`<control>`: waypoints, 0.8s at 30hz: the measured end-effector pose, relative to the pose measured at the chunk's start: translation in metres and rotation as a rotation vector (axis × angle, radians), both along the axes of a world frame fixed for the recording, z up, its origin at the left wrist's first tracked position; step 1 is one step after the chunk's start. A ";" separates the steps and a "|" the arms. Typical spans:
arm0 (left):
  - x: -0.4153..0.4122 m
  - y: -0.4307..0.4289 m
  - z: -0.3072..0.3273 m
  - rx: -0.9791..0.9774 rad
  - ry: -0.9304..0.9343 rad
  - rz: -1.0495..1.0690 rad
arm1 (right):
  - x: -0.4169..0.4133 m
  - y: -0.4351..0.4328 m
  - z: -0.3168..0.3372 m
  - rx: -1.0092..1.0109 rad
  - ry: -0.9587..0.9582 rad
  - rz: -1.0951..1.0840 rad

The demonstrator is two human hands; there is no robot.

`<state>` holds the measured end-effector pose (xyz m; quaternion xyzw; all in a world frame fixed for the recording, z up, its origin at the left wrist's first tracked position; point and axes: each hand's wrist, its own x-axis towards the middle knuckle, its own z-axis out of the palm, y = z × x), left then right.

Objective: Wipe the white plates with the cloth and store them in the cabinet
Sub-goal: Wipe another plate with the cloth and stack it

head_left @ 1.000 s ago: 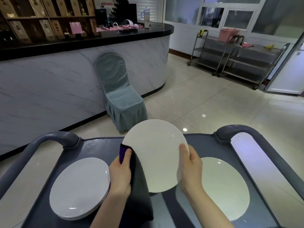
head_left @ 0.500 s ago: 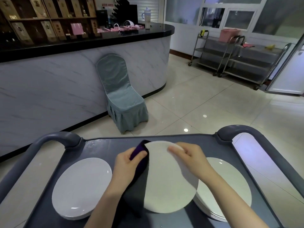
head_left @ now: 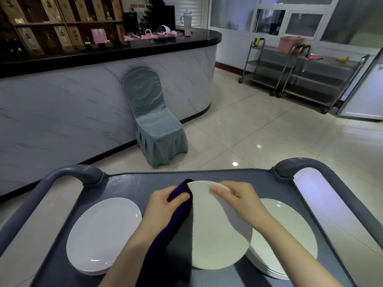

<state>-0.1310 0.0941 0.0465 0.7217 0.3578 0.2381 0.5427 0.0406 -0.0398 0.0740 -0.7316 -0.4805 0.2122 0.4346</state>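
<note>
The plate (head_left: 219, 235) is over the cart (head_left: 132, 183), right hand (head_left: 238, 197) fingers gripping its far rim, left hand (head_left: 165, 206) fingers pinching the cloth (head_left: 176, 235) onto its edge. Wiping well likely wants firm, overlapping strokes right to the rim.

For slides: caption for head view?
Left hand holds purple cloth against white plate; right hand grips its far rim.

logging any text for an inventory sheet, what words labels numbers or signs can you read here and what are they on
Nothing here reads clearly.
Two red signs above the counter: too small and blurred.
Labels on the shelf boxes: blurred, unreadable.
Pink card on the counter: no legible print.
The held plate, cloth and cart: no text visible.
</note>
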 end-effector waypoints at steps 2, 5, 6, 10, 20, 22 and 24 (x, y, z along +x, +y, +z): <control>-0.002 -0.008 -0.011 -0.137 -0.109 0.224 | -0.003 -0.003 -0.001 0.109 0.120 -0.195; 0.002 -0.022 -0.021 -0.340 -0.191 0.478 | -0.028 -0.002 -0.017 0.336 0.550 -0.533; 0.003 -0.023 -0.025 -0.382 -0.191 0.523 | -0.035 -0.001 -0.025 0.364 0.658 -0.596; -0.004 -0.014 -0.024 -0.374 -0.181 0.503 | -0.034 -0.007 -0.043 0.214 0.584 -0.484; 0.008 0.001 0.010 0.130 0.054 -0.176 | -0.004 0.019 0.017 -0.267 -0.259 0.264; 0.005 -0.003 0.009 0.104 0.045 -0.121 | -0.002 0.016 0.014 -0.200 -0.260 0.220; -0.002 -0.007 0.001 -0.004 -0.021 0.053 | 0.003 0.010 0.011 -0.115 -0.142 0.077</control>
